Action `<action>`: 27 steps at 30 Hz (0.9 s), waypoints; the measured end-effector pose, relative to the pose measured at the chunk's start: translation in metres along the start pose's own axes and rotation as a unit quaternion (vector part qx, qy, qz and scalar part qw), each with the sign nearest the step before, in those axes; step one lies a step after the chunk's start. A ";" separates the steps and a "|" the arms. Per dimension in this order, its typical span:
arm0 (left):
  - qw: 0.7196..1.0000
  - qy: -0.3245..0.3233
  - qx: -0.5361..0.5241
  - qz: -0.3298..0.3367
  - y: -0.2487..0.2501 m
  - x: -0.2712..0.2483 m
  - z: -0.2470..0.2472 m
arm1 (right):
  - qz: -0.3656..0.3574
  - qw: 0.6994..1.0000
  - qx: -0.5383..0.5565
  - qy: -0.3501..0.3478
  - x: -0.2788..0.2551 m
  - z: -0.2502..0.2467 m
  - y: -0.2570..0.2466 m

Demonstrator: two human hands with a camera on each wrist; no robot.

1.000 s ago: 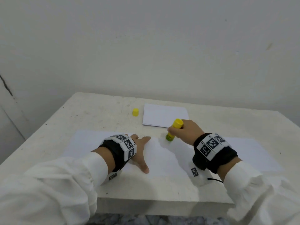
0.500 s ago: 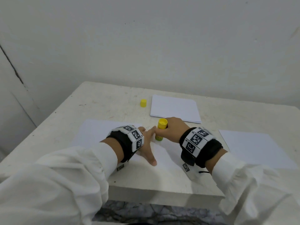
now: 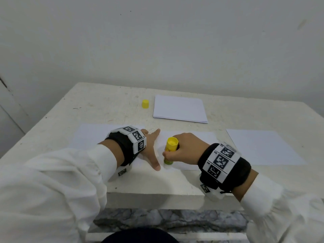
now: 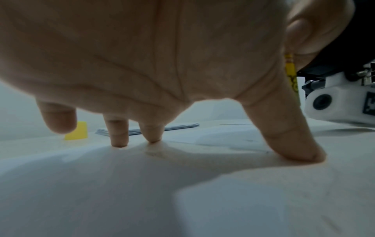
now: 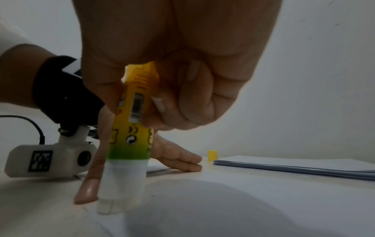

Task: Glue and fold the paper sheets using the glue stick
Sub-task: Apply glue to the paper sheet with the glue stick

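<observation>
One glue stick (image 3: 171, 151), uncapped, stands nearly upright at lower centre of the head view, its white tip down on the paper sheet (image 3: 189, 148) near that sheet's front edge. Right hand (image 3: 185, 149) grasps the yellow barrel, fingers and thumb wrapped round it. Left hand (image 3: 151, 149) lies just left of the stick, fingers spread straight, fingertips (image 4: 119, 141) and thumb pressing the same sheet flat. Loose sheets counted: three in a row, one left (image 3: 91, 135), one centre, one right (image 3: 263, 146). One stack of paper (image 3: 178, 108) sits above centre, one yellow cap (image 3: 145, 104) just left of it, apart. All on a white table (image 3: 105, 106). Left sheet partly hidden by the wrist; stick label too blurred to read.
</observation>
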State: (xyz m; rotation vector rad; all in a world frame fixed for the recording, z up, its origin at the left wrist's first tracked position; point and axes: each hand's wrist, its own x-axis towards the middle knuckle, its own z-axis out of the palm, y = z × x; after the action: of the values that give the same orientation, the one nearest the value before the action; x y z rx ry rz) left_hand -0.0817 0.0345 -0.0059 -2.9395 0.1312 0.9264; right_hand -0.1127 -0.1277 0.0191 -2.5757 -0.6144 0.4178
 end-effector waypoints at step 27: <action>0.999 -0.019 0.022 0.015 0.003 0.002 -0.001 | 0.169 0.982 0.004 0.087 -0.041 -0.072 0.107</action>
State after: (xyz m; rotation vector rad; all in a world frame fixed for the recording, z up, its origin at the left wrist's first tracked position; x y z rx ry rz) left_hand -0.0794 0.0316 -0.0061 -2.8850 0.1907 0.9689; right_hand -0.0823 -0.2585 0.0353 -2.6756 -0.1120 0.2969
